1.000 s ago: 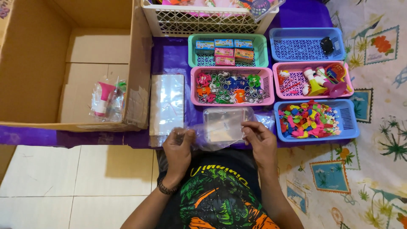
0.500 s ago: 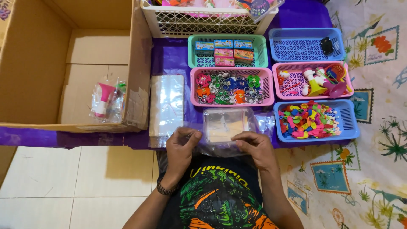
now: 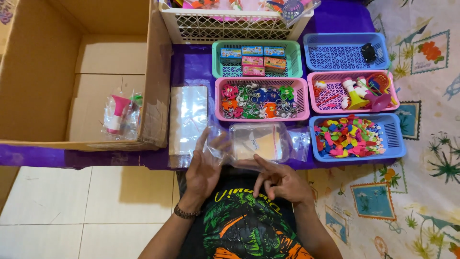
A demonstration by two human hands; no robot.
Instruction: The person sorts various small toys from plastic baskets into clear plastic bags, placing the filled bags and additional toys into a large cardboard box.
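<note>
Loose grip on both sides: left hand [image 3: 203, 170], fingers spread, cradles the left edge of a clear plastic bag [image 3: 258, 142]; right hand [image 3: 282, 181] sits half-curled under the bag's near edge, only its fingertips touching. Bag lies on the purple cloth [image 3: 191, 67] in front of the pink basket of rings [image 3: 261, 99], a pale flat insert showing inside it.

Left to right:
- one open cardboard box [image 3: 72, 72], one bagged pink-and-white toy [image 3: 120, 114] inside
- one stack of empty clear bags [image 3: 188, 120]
- one white basket [image 3: 235, 21] at the back
- five small baskets: one green, two pink, two blue
- six little boxes [image 3: 252, 55] in the green one

Risk, as judged: with so slack a hold the slippery film could slide off the table edge, or the insert could shift inside.
</note>
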